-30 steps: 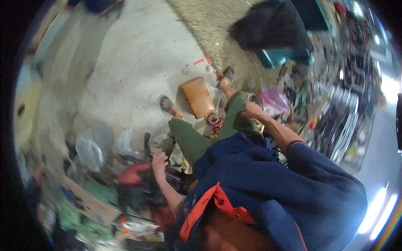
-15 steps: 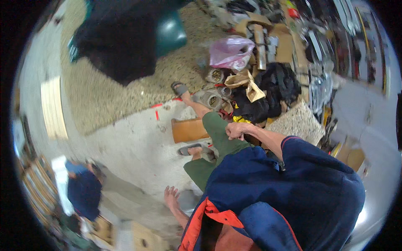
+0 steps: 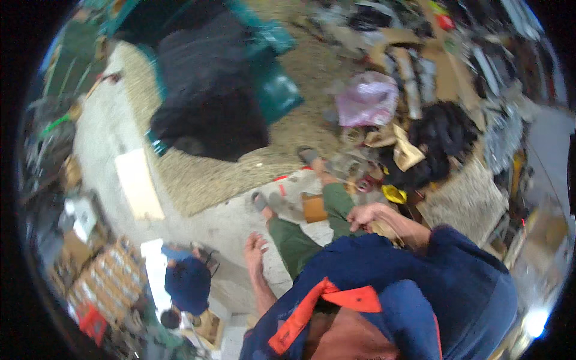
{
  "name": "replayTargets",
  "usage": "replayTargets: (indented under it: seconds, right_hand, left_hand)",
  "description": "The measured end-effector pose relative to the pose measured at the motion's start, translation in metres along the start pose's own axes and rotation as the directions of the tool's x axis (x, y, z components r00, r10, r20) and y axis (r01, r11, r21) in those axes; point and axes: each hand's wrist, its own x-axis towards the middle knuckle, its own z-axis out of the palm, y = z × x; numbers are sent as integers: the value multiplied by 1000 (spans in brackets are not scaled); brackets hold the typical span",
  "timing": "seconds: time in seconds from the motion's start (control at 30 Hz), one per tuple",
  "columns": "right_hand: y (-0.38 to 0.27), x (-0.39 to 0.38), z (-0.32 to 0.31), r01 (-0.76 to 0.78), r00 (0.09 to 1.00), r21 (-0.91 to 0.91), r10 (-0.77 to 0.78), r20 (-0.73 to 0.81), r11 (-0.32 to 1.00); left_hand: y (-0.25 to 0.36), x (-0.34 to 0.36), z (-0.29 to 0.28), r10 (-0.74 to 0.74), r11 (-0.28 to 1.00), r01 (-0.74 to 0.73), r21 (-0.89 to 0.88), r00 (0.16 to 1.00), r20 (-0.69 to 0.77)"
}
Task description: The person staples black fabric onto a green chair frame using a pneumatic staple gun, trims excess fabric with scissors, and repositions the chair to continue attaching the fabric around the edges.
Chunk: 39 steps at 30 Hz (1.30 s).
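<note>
My left hand (image 3: 256,249) hangs beside my left leg with its fingers apart and nothing in them. My right hand (image 3: 364,216) is closed at the front of my right thigh; blur hides what, if anything, it holds. Below me are my green trousers (image 3: 292,245), grey sandals (image 3: 261,201) and a tan rectangular object (image 3: 314,208) on the concrete floor (image 3: 228,222) between my feet. To the right lie a yellow item (image 3: 393,194), crumpled brown paper (image 3: 408,154), black bags (image 3: 447,129) and a speckled board (image 3: 459,204).
A dark cloth (image 3: 207,90) over green sheeting (image 3: 273,90) covers part of the gravelly surface ahead. A pink plastic bag (image 3: 366,99) sits among clutter on the right. At left are a pale plank (image 3: 138,183), stacked cartons (image 3: 108,270) and another person (image 3: 186,282) bent over.
The view has swung round, bringing the dark cloth and the co-worker further into frame. My feet have shifted position; my left hand stays low at my side and my right near my thigh.
</note>
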Motion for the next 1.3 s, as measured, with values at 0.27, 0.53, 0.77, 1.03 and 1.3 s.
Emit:
replayTargets:
  seconds: [0.27, 0.53, 0.77, 1.03, 1.3]
  right_hand:
    - [-49, -9, 4, 58, 980, 62, -45, -194, 996]
    - [-123, -21, 22, 203, 978, 226, -186, -94, 953]
    - [-116, -66, -65, 562, 790, 508, -242, -563, 653]
    - [83, -46, -427, 893, 198, 333, 401, -894, 302]
    - [177, -21, -617, -279, -223, 158, 96, -970, 947]
  left_hand:
    - [-47, 66, -57, -252, 960, 250, 123, 968, 3]
    - [140, 188, -39, 346, 852, -314, 420, 938, 1]
    - [388, 201, 133, 806, 529, -813, 244, 572, 156]
    - [502, 303, 277, 803, 562, -527, 638, 532, -268]
    - [513, 252, 287, 813, 556, -382, 738, 433, -389]
